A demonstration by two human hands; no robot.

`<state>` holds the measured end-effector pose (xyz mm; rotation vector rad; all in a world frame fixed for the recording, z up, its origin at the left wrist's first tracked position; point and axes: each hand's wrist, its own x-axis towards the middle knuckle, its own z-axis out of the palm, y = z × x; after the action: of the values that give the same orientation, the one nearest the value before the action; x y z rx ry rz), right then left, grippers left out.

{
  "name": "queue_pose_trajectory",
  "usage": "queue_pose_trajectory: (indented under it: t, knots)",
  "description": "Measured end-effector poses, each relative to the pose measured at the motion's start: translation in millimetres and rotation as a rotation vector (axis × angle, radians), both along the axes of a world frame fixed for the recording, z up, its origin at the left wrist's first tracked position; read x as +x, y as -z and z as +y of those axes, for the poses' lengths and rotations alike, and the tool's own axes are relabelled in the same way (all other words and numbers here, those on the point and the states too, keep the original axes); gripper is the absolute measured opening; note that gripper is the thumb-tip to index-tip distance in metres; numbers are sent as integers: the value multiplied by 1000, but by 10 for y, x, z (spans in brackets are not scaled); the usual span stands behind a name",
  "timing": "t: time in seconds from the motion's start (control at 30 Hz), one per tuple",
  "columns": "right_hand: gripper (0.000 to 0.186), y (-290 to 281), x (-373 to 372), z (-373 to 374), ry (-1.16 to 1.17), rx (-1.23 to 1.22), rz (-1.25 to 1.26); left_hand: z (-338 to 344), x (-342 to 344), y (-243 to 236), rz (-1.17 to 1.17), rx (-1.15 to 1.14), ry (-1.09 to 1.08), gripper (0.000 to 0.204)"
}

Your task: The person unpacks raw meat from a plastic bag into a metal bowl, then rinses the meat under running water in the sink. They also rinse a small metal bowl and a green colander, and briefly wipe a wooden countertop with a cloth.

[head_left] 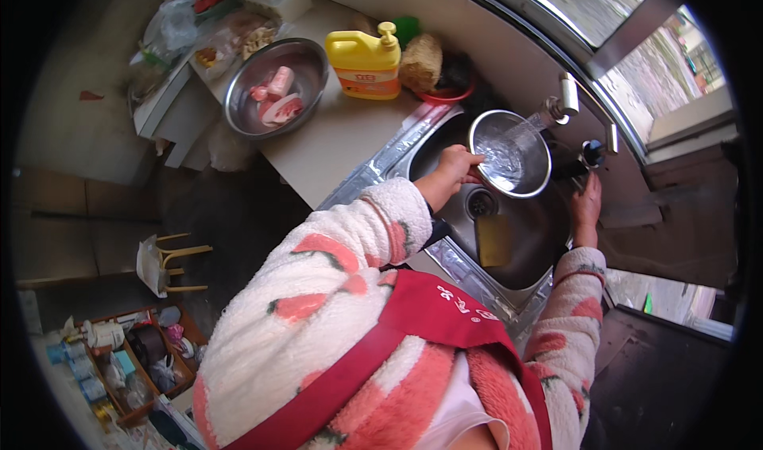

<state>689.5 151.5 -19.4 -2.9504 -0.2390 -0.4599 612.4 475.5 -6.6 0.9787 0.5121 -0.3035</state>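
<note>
A round metal bowl point(510, 154) with water in it is tilted over the steel sink point(528, 243). My left hand point(455, 172) is closed on its near left rim. Clear water runs into the bowl from a metal tap point(566, 96) on the far side. My right hand point(586, 203) is raised at the sink's right edge, near a second, dark tap fitting point(590, 154). Its fingertips are close to that fitting; whether they touch or grip it I cannot tell. Below the bowl lie the drain point(481, 202) and a yellowish-brown rectangular block point(494, 241).
On the counter point(306, 160) to the left stand a large metal basin point(238, 104) with pieces of raw meat point(280, 100) and a yellow pump jug point(364, 64). Behind are a tan scrubber point(421, 62) and a red bowl point(453, 94). A stool point(163, 265) stands on the floor.
</note>
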Motion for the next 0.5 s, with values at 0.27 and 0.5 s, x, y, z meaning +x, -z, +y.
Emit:
queue_pose_trajectory:
  t: [0.27, 0.5]
  knots:
    - [50, -36, -39, 17, -42, -10, -84, -9, 26, 70, -4, -35, -15, 14]
    - [49, -67, -52, 52, -26, 4, -64, -15, 36, 108, 5, -46, -41, 14]
